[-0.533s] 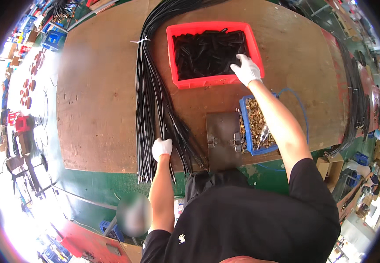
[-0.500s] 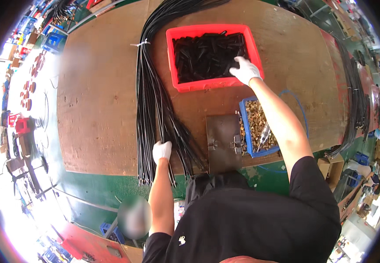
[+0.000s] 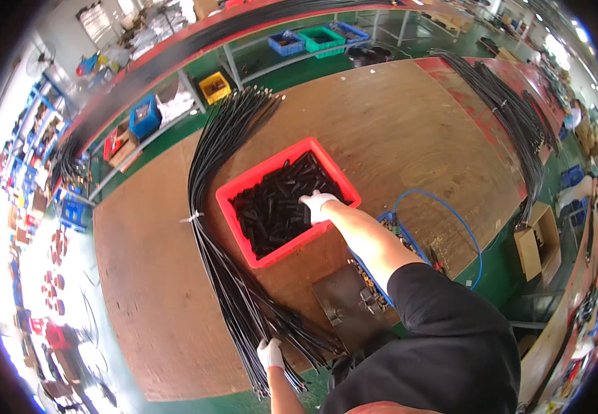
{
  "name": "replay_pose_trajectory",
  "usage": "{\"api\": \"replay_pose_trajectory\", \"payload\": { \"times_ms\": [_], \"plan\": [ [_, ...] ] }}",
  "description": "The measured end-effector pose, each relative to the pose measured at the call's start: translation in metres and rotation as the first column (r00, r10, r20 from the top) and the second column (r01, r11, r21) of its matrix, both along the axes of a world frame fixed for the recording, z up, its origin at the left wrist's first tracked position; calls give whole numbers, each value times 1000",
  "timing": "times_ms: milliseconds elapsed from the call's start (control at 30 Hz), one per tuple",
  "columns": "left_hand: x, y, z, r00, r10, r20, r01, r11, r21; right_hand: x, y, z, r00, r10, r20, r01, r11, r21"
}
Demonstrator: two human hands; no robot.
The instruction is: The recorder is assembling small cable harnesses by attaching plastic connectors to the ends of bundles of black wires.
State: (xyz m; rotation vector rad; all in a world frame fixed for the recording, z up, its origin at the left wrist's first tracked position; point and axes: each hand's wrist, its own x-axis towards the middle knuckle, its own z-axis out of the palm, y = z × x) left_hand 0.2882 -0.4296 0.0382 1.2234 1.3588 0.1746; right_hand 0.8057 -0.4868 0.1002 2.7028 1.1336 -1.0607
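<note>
My right hand (image 3: 320, 205), in a white glove, reaches into the red bin (image 3: 290, 256) of short black tubular pieces (image 3: 271, 207). Its fingers look apart among the pieces, and their tips are partly hidden. Lower left, my left hand (image 3: 270, 354), also gloved, is closed on a long black cable in the near end of a bundle of black cables (image 3: 219, 269). A white tie (image 3: 192, 217) binds this bundle midway. The cables' near ends fan out by the table edge.
A blue bin (image 3: 419, 250) of small brass-coloured parts lies partly under my right forearm, beside a dark metal plate (image 3: 344, 303) with clips. A blue hose (image 3: 475, 238) loops to the right. More black cables (image 3: 499, 103) lie far right. An open cardboard box (image 3: 539, 241) stands off the table.
The view has tilted up and turned, so the far shelves now show. My right hand has moved from the red bin's right side farther in over the black pieces. My left hand stays on the cables.
</note>
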Motion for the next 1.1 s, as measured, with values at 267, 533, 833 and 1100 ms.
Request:
{"api": "replay_pose_trajectory", "payload": {
  "times_ms": [267, 533, 833, 1100],
  "plan": [
    [-8, 7, -1, 999, 52, 8, -52, 998, -40, -10, -5, 20, 998, 38, 56, -50, 975, 218],
    [-18, 9, 10, 999, 37, -34, -38, 999, -18, -3, -16, 5, 929, -370, -27, 308, 729, 612],
    [8, 10, 75, 997, -74, 11, 74, 969, -234, 26, -33, 25, 470, -192, -862, 879, 17, 476],
    [2, -12, 79, 992, 104, 77, -63, 910, -411, -111, -52, 52, 195, 141, -971, 942, 249, 226]
  ]
}}
